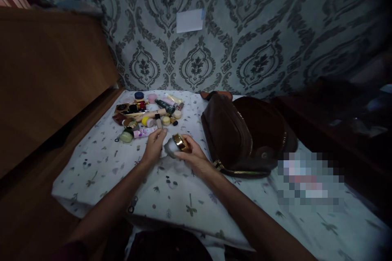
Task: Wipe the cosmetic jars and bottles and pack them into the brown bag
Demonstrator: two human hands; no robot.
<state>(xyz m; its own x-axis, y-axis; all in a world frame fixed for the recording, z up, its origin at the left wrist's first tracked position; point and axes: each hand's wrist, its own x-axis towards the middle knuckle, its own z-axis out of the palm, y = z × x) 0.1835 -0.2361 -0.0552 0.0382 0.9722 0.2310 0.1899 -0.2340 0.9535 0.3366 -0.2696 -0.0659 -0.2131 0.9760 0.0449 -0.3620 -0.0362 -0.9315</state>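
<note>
My right hand (pixel 196 155) is closed around a frosted cosmetic jar with a shiny gold lid (pixel 179 142). The jar is tilted, its lid towards my fingers. To its left, my left hand (pixel 154 145) has its fingers pinched together at the lower end of a small black-capped bottle (pixel 158 122). Just beyond that hand lies a pile of cosmetics. It includes a white and purple tube (pixel 143 132), a jar with a pale green lid (pixel 125 136), a yellow and pink container (pixel 147 121), a beige tube (pixel 157 113) and a dark green tube (pixel 164 106).
A dark brown leather bag (pixel 232 134) lies on the patterned white cloth (pixel 180 204), right of my hands. A wooden cabinet (pixel 52 77) borders the left side. Behind stands a papered wall (pixel 211 53). A blurred-out patch covers something at right.
</note>
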